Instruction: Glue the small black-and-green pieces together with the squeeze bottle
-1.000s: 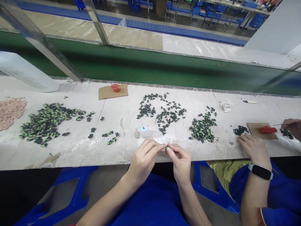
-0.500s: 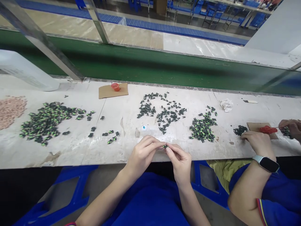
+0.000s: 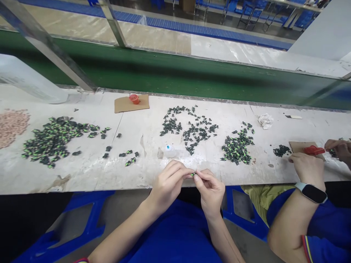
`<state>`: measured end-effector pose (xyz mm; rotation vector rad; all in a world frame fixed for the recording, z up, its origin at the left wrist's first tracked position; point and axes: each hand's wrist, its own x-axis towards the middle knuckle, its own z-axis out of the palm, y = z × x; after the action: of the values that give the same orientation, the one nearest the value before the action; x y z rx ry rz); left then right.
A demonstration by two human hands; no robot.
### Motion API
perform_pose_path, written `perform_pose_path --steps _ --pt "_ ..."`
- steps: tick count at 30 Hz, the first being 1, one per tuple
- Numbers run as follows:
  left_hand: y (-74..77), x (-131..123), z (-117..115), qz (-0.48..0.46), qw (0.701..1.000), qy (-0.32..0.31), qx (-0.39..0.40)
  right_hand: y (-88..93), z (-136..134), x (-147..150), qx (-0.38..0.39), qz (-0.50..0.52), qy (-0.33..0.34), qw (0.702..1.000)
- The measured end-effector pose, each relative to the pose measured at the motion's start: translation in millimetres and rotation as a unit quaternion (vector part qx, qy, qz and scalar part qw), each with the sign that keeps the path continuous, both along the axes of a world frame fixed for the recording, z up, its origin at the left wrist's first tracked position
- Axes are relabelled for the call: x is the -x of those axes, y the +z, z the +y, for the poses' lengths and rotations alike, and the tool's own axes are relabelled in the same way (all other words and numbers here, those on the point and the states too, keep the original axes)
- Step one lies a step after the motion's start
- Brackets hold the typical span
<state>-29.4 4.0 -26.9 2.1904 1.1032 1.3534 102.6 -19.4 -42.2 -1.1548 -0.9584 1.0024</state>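
Observation:
Between my fingertips, over the table's front edge, is a small black and green part (image 3: 193, 174). My left hand (image 3: 169, 184) pinches it from the left and my right hand (image 3: 210, 189) from the right, with the fingertips nearly touching. Just beyond my hands stands a small white bottle with a blue tip (image 3: 168, 149). Farther back lie scattered small black parts (image 3: 199, 133). A heap of black and green parts (image 3: 237, 148) is to the right. At the left is a larger black and green heap (image 3: 55, 140), with several loose pieces (image 3: 128, 153) nearer me.
A red cup (image 3: 134, 98) sits on cardboard (image 3: 123, 105) at the back. Pink parts (image 3: 12, 126) and a large white container (image 3: 30, 80) are far left. Crumpled tissue (image 3: 265, 121) lies at right. A co-worker's hand (image 3: 308, 166) rests near a red item (image 3: 313, 150) on cardboard.
My hands have moved slightly down and right, still pinching the small part, which is turned a little. The co-worker's near hand has shifted slightly right.

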Motion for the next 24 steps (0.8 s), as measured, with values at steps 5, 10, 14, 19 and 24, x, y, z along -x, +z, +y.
perform_pose_path --steps 5,10,14,19,24 --pt "-4.1 -2 -3 0.001 1.0 -0.001 -0.006 -5.0 -3 3 0.001 -0.025 -0.033 0.999" --pt "-7.6 1 -2 -0.005 0.999 -0.034 0.001 -12.9 -3 4 0.036 0.021 -0.057 0.997" --pt "-8.6 6 3 0.007 0.999 -0.052 0.003 -14.7 -1 3 0.077 0.067 -0.038 0.994" --pt "-7.6 10 8 0.022 0.998 -0.058 0.031 -9.8 1 3 0.101 0.062 -0.025 0.993" --pt "-5.3 12 11 0.028 0.997 -0.057 0.047 -1.9 1 2 0.101 0.047 -0.009 0.994"
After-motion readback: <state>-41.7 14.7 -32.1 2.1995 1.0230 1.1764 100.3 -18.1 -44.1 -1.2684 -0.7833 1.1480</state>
